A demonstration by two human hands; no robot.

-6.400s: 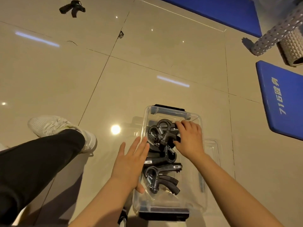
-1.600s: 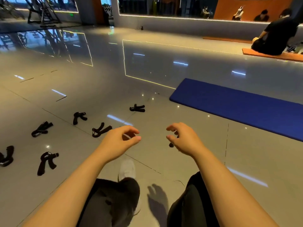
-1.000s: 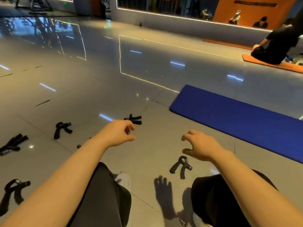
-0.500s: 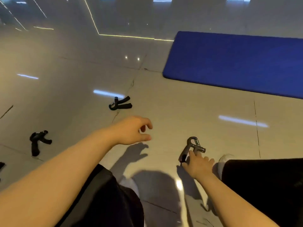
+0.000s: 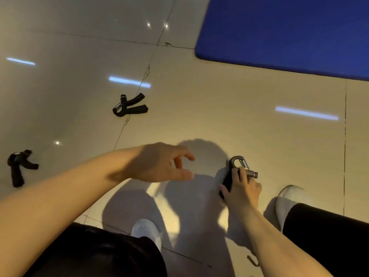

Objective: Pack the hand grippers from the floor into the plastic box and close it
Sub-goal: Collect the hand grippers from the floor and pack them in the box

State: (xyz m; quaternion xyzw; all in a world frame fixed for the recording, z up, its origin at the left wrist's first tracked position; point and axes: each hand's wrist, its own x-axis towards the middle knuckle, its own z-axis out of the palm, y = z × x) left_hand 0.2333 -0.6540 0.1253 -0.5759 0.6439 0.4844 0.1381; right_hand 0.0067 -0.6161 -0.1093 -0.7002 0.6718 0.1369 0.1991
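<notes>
pickup step — right hand (image 5: 240, 189) curls round a hand gripper (image 5: 236, 172) at lower right, on the floor; left hand (image 5: 159, 163) hovers loose, holding nothing. next: lift it, carry to the box — out of view.

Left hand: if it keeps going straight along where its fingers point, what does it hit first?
Probably the hand gripper gripped by the right hand; the left hand points right toward it over bare floor. Depth unclear.

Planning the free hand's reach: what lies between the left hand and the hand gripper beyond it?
Head view: only bare tile floor between left hand and hand gripper.
</notes>
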